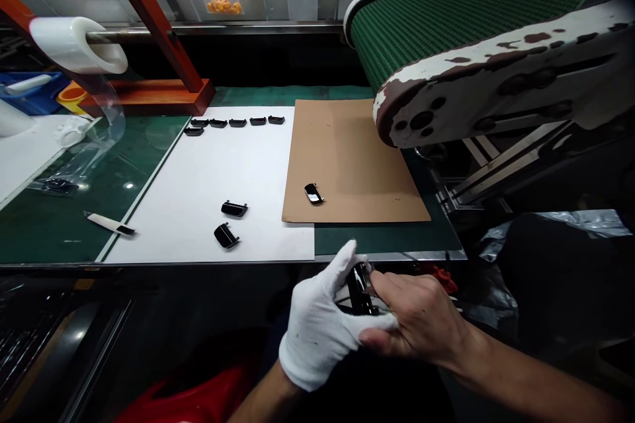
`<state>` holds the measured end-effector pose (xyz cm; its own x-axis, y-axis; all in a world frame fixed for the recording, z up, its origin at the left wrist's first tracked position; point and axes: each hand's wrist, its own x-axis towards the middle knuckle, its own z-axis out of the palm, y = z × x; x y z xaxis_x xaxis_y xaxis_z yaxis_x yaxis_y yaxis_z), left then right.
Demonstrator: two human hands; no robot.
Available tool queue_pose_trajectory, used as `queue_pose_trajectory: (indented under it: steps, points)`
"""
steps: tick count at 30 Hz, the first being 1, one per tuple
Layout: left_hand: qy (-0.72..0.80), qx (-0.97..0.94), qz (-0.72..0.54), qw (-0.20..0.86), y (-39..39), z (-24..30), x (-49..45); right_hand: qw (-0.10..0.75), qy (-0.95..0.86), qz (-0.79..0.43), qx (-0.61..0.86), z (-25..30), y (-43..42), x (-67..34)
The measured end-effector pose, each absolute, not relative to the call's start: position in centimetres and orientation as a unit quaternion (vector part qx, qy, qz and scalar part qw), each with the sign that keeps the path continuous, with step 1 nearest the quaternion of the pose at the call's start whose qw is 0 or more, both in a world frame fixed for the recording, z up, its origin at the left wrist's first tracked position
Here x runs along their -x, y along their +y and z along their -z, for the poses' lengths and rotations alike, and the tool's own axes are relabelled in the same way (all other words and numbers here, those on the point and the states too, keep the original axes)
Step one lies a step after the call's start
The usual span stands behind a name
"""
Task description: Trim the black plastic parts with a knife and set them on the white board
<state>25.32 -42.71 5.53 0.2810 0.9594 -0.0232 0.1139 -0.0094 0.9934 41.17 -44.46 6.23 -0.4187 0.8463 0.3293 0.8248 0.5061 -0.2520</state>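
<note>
My left hand [317, 320], in a white glove, is wrapped round a glossy black plastic part [356, 287] just in front of the table edge. My right hand [421, 314] is bare and closed against the part's right side. Its fingertips pinch something small and dark that I cannot make out. Two similar parts lie on the white sheet [198, 178]: a black part [234, 209] and a tilted black part [226, 236]. Another black part [313, 193] rests on the brown cardboard [347, 145]. Several more parts [237, 123] form a row along the sheet's far edge.
At the right, a green conveyor belt [461, 13] overhangs the cardboard. A roll of clear film [74, 45] hangs on an orange stand [149, 96] at the left. A white-handled knife [110, 223] lies on the green table [59, 231]. Something red [198, 396] is below.
</note>
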Motion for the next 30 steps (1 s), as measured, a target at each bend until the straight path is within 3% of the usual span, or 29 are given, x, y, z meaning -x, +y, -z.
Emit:
queue_pose_trajectory:
  steps: [6,12,18,22,27,30]
  points:
    - [0.452,-0.541,-0.385,0.596,-42.8,-5.1,-25.5,0.259,-0.824,-0.098,0.494,-5.5,-44.6,-40.8]
    - [0.423,-0.473,-0.415,0.652,-43.3,-4.2,-25.1,0.412,-0.673,-0.245,0.563,-5.4,-45.6,-39.1]
    - [0.392,-0.498,-0.455,0.625,-43.4,-3.9,-24.8,0.458,-0.56,-0.37,0.583,-4.7,-46.8,-38.8]
    - [0.42,-0.58,-0.439,0.542,-43.4,-4.4,-24.6,0.457,-0.512,-0.429,0.588,-4.3,-47.0,-39.2]
    - [0.463,-0.774,-0.339,0.269,-42.9,-4.9,-23.8,0.418,-0.516,-0.45,0.597,-4.3,-47.2,-39.5]
    - [0.456,-0.818,-0.302,0.178,-42.6,-5.2,-23.4,0.407,-0.535,-0.44,0.595,-4.1,-47.3,-39.5]
